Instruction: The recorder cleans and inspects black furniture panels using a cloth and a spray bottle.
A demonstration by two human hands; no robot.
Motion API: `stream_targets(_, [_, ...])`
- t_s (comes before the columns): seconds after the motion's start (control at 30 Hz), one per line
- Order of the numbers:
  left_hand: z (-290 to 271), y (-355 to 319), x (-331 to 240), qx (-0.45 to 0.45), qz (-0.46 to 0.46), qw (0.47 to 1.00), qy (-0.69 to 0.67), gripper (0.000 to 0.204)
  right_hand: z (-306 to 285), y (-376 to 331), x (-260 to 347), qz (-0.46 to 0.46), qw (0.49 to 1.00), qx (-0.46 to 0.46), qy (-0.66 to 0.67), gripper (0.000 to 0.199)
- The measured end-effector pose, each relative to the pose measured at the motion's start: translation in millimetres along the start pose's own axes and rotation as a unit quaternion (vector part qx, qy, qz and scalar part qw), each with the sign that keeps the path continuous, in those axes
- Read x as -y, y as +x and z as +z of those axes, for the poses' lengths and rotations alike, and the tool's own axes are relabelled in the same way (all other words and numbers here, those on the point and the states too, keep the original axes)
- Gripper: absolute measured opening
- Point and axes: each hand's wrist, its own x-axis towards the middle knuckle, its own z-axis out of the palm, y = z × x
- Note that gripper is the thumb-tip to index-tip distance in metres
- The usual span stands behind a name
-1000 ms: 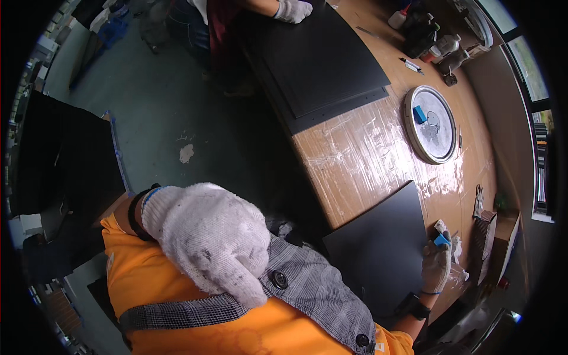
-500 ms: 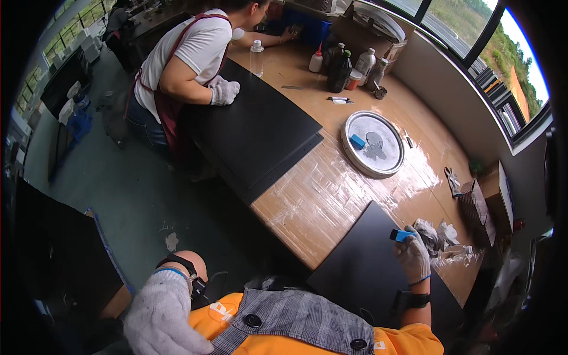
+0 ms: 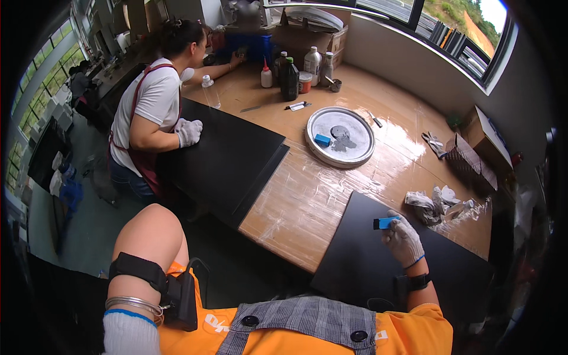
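Observation:
In its knitted white glove, my right hand [image 3: 404, 241] grips a small blue block with a black end [image 3: 387, 223]. It is above a flat black board [image 3: 355, 251] at the table's near right corner. My left hand [image 3: 131, 334], also gloved, is at the bottom left edge; only the cuff and back show, and its fingers are out of sight. Farther up the table lies a round white lid [image 3: 340, 160] with a grey wet patch in it. Another blue block [image 3: 322, 140] rests inside that lid.
Across the table, a person in a dark red apron [image 3: 151, 112] leans over a stack of black boards [image 3: 231, 160]. Several bottles [image 3: 290, 80] stand near the back wall. Crumpled cloths [image 3: 435, 206] and an open cardboard box [image 3: 486, 139] are at the right.
My left arm has swung, its elbow now raised, and the left hand has slid mostly below the picture. The view has shifted to the right. The blue block stays in my right hand.

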Motion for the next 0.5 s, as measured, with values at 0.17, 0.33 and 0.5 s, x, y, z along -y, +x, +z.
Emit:
stream_targets(0.17, [44, -59, 96, 0.046, -0.127, 0.772, -0.621, 0.027, 0, 5, 2, -0.024, 0.996, -0.083, 0.004, 0.039])
stream_targets(0.33, [131, -135, 82, 0.04, -0.68, 0.487, -0.547, 0.023, -3, 22, 11, -0.026, 0.993, -0.117, 0.019, 0.04])
stream_targets(0.5, [236, -211, 24, 0.104, -0.853, 0.447, -0.249, 0.032, -6, 70, 14, -0.066, 0.99, -0.102, -0.075, 0.046])
